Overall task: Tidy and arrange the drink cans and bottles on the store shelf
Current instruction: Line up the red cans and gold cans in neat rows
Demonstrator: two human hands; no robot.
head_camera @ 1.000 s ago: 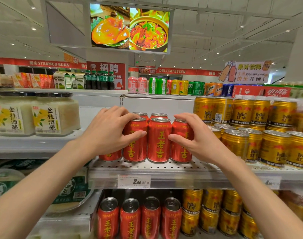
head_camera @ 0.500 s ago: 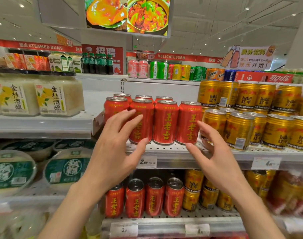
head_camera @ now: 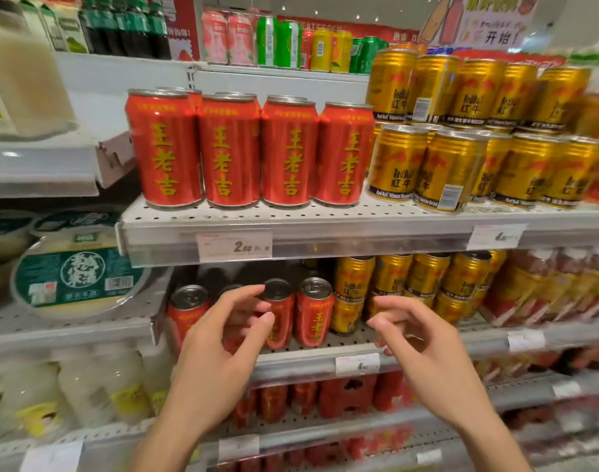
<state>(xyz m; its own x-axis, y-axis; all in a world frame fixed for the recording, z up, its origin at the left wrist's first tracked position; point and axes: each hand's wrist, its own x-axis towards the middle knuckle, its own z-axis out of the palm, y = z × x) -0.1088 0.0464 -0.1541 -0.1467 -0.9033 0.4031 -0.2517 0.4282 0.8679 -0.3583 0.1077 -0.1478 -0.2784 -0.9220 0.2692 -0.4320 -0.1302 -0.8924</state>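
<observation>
We face a store shelf (head_camera: 325, 229) with a neat front row of four upright red cans (head_camera: 250, 151) on its perforated board, gold cans (head_camera: 461, 165) stacked two high just beside them on the right. On the shelf below, more red cans (head_camera: 313, 315) stand next to more gold ones. Our two forearms rise from the bottom edge toward that lower row. Our left hand (head_camera: 220, 349) is held in front of the lower red cans, fingers loosely curled and apart, clasping nothing. Our right hand (head_camera: 424, 345) hovers in front of the lower gold cans, fingers spread and bent, empty too.
</observation>
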